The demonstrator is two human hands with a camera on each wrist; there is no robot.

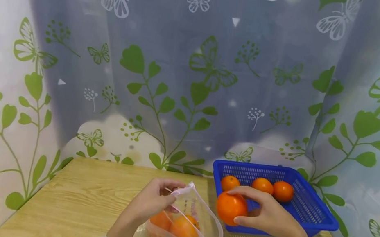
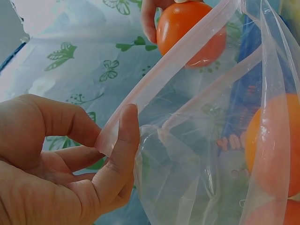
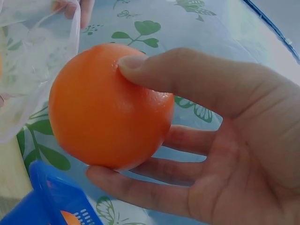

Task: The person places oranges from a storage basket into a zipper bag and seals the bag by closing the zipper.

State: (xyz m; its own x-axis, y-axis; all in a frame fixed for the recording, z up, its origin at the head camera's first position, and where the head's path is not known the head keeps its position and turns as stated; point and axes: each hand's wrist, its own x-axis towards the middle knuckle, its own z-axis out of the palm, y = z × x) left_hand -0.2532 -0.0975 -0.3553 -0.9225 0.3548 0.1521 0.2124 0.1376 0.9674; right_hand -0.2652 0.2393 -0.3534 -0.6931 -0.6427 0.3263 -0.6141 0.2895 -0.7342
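Note:
My left hand [image 1: 154, 200] pinches the rim of a clear zip bag [image 1: 208, 225] with a pink edge, its thumb and finger on the strip in the left wrist view. The bag's mouth gapes toward the right. Inside it lie oranges [image 1: 184, 230], seen through the plastic. My right hand [image 1: 268, 213] grips another orange [image 1: 231, 208] between thumb and fingers, just right of the bag's mouth and in front of the basket's near left side. In the right wrist view this orange [image 3: 110, 108] appears large, the thumb on top and fingers beneath.
A blue plastic basket [image 1: 322, 222] stands on the right of the wooden table [image 1: 61, 197]. Several oranges [image 1: 283, 191] sit in it along the far and left side. A curtain [image 1: 162, 101] printed with leaves and butterflies hangs behind and at both sides.

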